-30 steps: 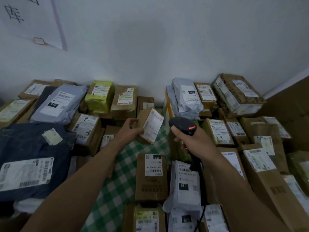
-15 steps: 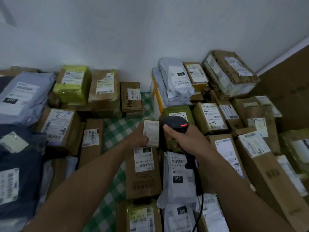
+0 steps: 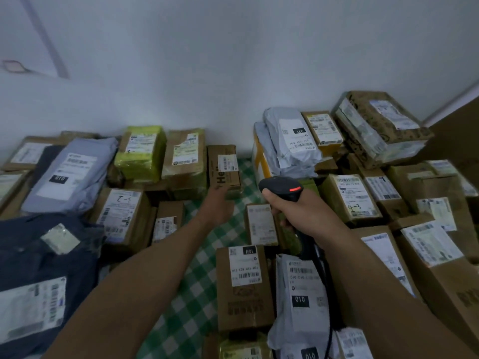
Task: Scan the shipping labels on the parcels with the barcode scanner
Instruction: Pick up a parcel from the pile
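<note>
Right grip [image 3: 303, 216] is closed round the black handheld barcode scanner [image 3: 283, 187]. At its nine o'clock, left grip [image 3: 216, 206] reaches the small brown cardboard box [image 3: 225, 178] at twelve o'clock. The fingers are blurred, so I cannot tell its hold.

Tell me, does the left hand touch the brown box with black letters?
Cannot tell. In the head view the left hand overlaps the brown box, but blur hides any contact.

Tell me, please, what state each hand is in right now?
Left hand: at the near end of the small brown box; fingers blurred, so open or gripping cannot be told.
Right hand: closed around the black barcode scanner.
</note>
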Motion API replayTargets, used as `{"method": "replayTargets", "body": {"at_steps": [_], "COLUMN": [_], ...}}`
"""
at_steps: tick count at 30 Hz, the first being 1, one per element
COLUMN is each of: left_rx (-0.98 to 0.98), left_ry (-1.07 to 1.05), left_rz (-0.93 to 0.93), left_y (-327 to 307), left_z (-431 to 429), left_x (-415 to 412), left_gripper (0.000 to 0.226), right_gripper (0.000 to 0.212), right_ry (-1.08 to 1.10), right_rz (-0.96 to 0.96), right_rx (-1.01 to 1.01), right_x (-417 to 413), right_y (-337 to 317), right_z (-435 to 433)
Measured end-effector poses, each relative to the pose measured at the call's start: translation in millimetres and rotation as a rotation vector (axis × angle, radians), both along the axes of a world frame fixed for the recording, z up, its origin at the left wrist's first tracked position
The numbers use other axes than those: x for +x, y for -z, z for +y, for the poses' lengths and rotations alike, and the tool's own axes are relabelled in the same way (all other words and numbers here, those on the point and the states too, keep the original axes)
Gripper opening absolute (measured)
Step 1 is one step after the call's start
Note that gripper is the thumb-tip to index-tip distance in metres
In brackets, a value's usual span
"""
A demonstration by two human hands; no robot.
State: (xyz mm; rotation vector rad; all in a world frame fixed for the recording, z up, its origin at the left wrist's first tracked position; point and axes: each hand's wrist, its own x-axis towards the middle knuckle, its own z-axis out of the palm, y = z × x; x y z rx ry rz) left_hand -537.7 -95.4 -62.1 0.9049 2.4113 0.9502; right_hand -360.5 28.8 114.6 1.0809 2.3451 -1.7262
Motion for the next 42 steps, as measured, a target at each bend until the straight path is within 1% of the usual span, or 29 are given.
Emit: {"method": "replayTargets", "body": {"at_steps": [2,4,7,9,12,14,16,19,20,21,23,24,25,26,28,30,31,32,33,35,37,38,42], "left_rx": [-0.024,-0.094,-0.198,-0.289,-0.327,-0.374,-0.346,-0.189,-0.175,-0.164,-0.095,-0.075,-0.061,-0.047,0.027,0.118,0.176,0.223,0.271,0.346,0.392,0.405,0.361], "left_ry": [-0.018,-0.004,-0.019,-0.022,-0.006,-0.017,-0.037,-0.199,-0.253,-0.303,-0.406,-0.435,-0.455,-0.469,-0.507,-0.558,-0.567,-0.549,-0.521,-0.477,-0.450,-0.426,-0.333], "left_rz": [0.032,0.059,0.024,-0.031,-0.052,-0.039,0.018,0.029,0.030,0.002,-0.180,-0.241,-0.265,-0.259,-0.233,-0.225,-0.239,-0.245,-0.228,-0.211,-0.199,-0.195,-0.118], "left_y": [-3.7,-5.2,4.8,16.7,37.1,47.0,45.3,38.6,40.4,45.5,55.3,60.4,65.6,68.2,62.1,43.6,32.6,22.5,13.3,-7.7,-27.5,-37.3,-85.9], "left_z": [10.3,22.7,38.3,48.7,61.1,62.2,62.3,69.4,71.0,72.4,79.2,81.7,84.0,86.4,86.8,83.0,78.9,73.2,66.3,45.6,22.2,10.4,-25.4], "left_x": [-17.2,-30.7,-45.5,-55.0,-62.5,-56.8,-46.3,-39.7,-40.8,-45.5,-57.8,-63.0,-67.5,-70.4,-66.5,-59.1,-53.9,-47.0,-40.6,-26.1,-16.4,-14.0,-19.3], "left_gripper": [0.038,0.041,0.062,0.068,0.055,0.057,0.061,0.058,0.059,0.066,0.090,0.098,0.101,0.097,0.077,0.043,0.024,0.011,0.010,0.017,0.042,0.047,0.038], "right_gripper": [0.024,0.025,0.030,0.031,0.030,0.031,0.031,0.026,0.027,0.028,0.032,0.032,0.031,0.031,0.029,0.027,0.026,0.026,0.025,0.023,0.024,0.027,0.036], "right_ry": [0.011,0.011,0.031,0.042,0.059,0.069,0.065,0.040,0.032,0.027,0.017,0.012,0.014,0.021,0.040,0.050,0.056,0.062,0.064,0.063,0.058,0.053,-0.015], "right_rz": [0.001,-0.008,-0.015,-0.019,-0.019,-0.015,-0.014,-0.037,-0.042,-0.044,-0.050,-0.056,-0.058,-0.056,-0.059,-0.058,-0.057,-0.055,-0.045,-0.020,0.007,0.021,0.047], "right_rx": [0.001,0.000,-0.006,-0.008,-0.010,-0.020,-0.024,-0.012,-0.014,-0.016,-0.010,-0.006,-0.006,-0.007,-0.009,0.000,0.004,0.004,0.005,0.010,0.004,0.005,0.048], "right_x": [-9.7,-17.0,-22.5,-24.6,-27.9,-28.9,-31.4,-34.7,-35.7,-36.9,-38.5,-39.1,-39.1,-39.3,-39.0,-39.6,-39.1,-38.1,-37.2,-34.8,-32.4,-31.6,-22.9], "right_y": [0.8,5.8,17.5,23.7,29.7,35.7,39.0,44.3,46.7,49.7,52.5,53.1,53.6,53.6,52.1,52.8,53.1,52.4,50.9,44.9,34.3,29.0,9.1], "right_z": [3.9,6.9,11.1,14.6,18.9,19.6,20.9,24.0,23.7,22.6,22.2,22.8,24.4,26.5,28.1,29.2,29.0,27.5,26.5,24.0,20.1,18.0,4.0]}}
